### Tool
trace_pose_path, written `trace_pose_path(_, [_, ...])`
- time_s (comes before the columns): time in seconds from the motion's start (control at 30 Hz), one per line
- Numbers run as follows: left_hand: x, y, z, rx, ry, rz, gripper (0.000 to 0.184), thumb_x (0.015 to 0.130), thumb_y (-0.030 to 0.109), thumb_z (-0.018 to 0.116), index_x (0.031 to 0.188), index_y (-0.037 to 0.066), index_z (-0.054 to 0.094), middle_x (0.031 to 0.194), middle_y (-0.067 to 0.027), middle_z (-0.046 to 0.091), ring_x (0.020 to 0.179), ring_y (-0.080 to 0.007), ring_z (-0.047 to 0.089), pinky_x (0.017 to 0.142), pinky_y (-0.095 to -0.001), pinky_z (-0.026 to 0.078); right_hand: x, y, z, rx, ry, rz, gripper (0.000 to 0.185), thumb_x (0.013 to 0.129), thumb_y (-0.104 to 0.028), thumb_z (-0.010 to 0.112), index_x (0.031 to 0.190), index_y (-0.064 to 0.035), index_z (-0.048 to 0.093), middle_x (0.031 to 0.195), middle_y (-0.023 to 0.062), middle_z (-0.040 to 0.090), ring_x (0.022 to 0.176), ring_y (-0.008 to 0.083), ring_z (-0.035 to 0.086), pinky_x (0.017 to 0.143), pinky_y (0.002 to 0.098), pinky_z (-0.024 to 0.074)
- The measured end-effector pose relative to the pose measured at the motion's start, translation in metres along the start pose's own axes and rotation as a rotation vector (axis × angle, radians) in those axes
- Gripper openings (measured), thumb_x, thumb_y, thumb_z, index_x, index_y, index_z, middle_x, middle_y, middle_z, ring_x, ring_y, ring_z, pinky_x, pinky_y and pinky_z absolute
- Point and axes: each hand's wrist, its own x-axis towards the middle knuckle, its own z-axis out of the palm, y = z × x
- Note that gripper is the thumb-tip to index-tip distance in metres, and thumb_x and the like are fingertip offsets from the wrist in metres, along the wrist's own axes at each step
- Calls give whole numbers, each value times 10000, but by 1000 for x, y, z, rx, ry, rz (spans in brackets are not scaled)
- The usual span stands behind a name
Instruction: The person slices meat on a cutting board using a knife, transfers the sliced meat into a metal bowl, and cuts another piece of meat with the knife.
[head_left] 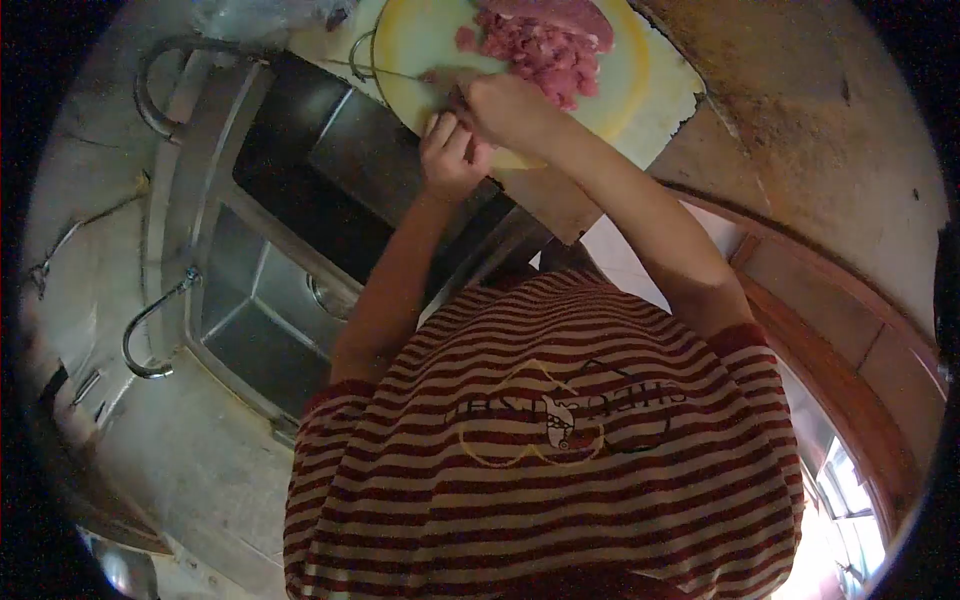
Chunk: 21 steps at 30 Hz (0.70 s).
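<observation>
Small pieces of raw pink meat (555, 65) lie on a round pale cutting board (405, 35), beside a larger slab of meat (575, 18) at the top. My right hand (505, 105) is closed in a fist over the board's near edge. Just below and to its left, my left hand (455, 155) has its fingers curled, close against the right one. Something small and dark shows between the two hands; what they hold is too hidden to name. A thin dark line, possibly a blade edge, runs left from the right hand across the board.
A metal sink with two basins (265, 285) lies to the left, with a curved faucet (130, 345) and a looped metal pipe (145, 90). A worn brown counter (800, 110) spreads to the right. Clear plastic (250, 18) lies at the top left.
</observation>
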Motion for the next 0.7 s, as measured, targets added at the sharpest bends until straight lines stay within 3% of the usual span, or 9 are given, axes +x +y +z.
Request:
trace_pose_path(0.03, [0,0,0,-16,5,-30,117,680,32,610,789,-7,629,904,-168,599,802,-324,576,709,-427,461,3,0,-5,40,-113,34,295,841,-216,562,1007,22,508,792,257,599,757,403,600,612,450,483])
trace_pose_path(0.2, [2,3,-2,-14,48,10,130,681,30,613,807,1,630,909,-177,596,794,-335,573,728,-416,454,-58,7,-33,-36,-8,77,275,839,-215,588,963,11,490,727,225,604,700,392,607,595,458,473])
trace_pose_path(0.27, [0,5,0,-21,55,-5,137,683,37,618,815,3,630,910,-178,595,795,-337,573,735,-415,451,-97,-5,-46,-78,-201,290,245,846,-205,578,909,4,466,691,214,601,666,396,603,580,463,472])
trace_pose_path(0.43, [0,7,2,8,65,-6,105,682,46,627,777,3,612,872,-170,587,771,-331,566,738,-427,452,-150,-16,-54,-104,-225,380,216,836,-157,580,875,1,438,664,217,591,653,385,603,549,453,478])
trace_pose_path(0.6, [0,7,6,10,65,-75,76,686,52,619,740,1,602,845,-161,579,764,-331,557,727,-429,454,-118,-8,-35,-83,-201,331,208,816,-129,586,902,9,456,672,225,583,665,396,598,581,457,484])
trace_pose_path(0.7, [5,11,2,-4,74,-82,73,690,58,614,737,3,603,823,-149,582,755,-327,556,728,-419,459,-55,3,0,-51,-5,63,290,832,-130,550,1070,21,482,715,246,589,712,399,600,636,457,488])
